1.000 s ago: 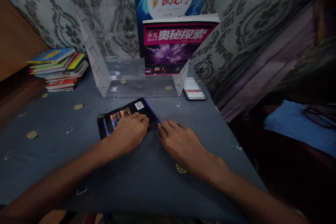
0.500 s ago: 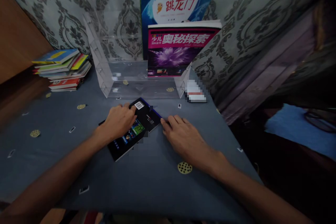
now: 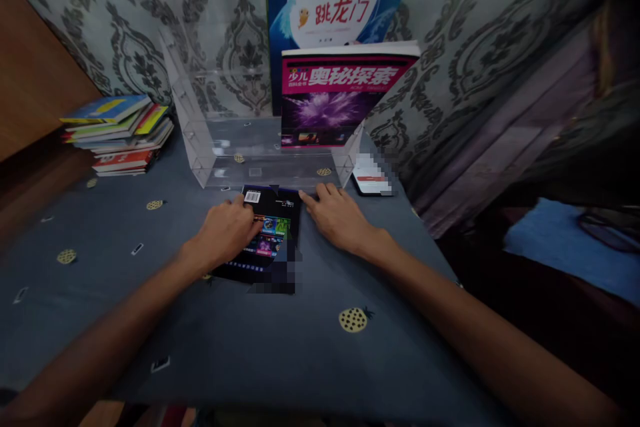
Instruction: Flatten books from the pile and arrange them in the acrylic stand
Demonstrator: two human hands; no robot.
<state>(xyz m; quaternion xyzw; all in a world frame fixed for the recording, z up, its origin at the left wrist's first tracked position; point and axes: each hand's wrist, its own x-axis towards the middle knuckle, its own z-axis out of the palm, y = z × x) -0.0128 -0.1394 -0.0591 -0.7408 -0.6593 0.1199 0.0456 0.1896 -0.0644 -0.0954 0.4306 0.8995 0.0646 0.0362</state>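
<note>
black paperback (image 3: pixel 270 268) flat on table (image 3: pixel 110 320); long axis near 12–6 | left grip (image 3: pixel 227 230) nearer, atop its 9 o'clock side; pinch can't tell | right grip (image 3: pixel 337 220) at 1 o'clock corner; closure can't tell | acrylic stand (image 3: pixel 199 155) at 12

One camera, worn on the person's head, looks forward and down over a table (image 3: pixel 240 347), whose near edge crosses the bottom of the frame. It sits within arm's reach of a dark book (image 3: pixel 274 208), the left hand (image 3: pixel 227 230) and the right hand (image 3: pixel 340 217), all around mid-frame. The wide view also takes in a stack of books (image 3: pixel 120 133) at left, patterned wall (image 3: pixel 245 33) along the top and blue cloth (image 3: pixel 560 247) at right.
</note>
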